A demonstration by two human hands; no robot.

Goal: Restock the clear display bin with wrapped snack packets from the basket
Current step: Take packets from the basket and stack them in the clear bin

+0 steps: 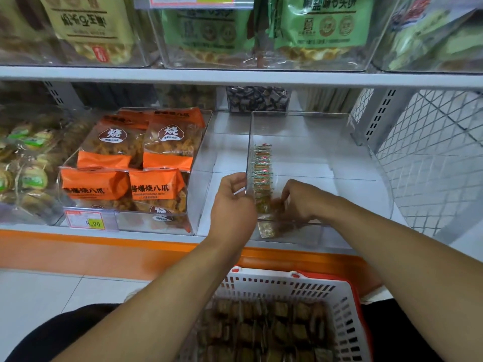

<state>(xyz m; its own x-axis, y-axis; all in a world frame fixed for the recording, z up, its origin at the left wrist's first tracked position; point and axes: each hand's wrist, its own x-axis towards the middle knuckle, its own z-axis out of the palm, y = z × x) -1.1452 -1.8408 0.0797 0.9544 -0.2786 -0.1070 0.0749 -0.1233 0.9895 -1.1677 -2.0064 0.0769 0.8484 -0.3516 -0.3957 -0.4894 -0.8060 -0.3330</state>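
Note:
A clear display bin stands on the lower shelf right of centre. Inside it, a row of small wrapped snack packets runs along the left wall. My left hand grips the bin's left wall near the front corner, thumb and fingers curled over the edge. My right hand reaches over the front rim into the bin, its fingers curled around packets at the near end of the row. Below, a white basket with a red rim holds several brown wrapped packets.
To the left, a clear bin of orange snack bags carries a price tag. Green-labelled cookies lie further left. A wire mesh panel closes the shelf's right side. An upper shelf overhangs. The shelf has an orange front edge.

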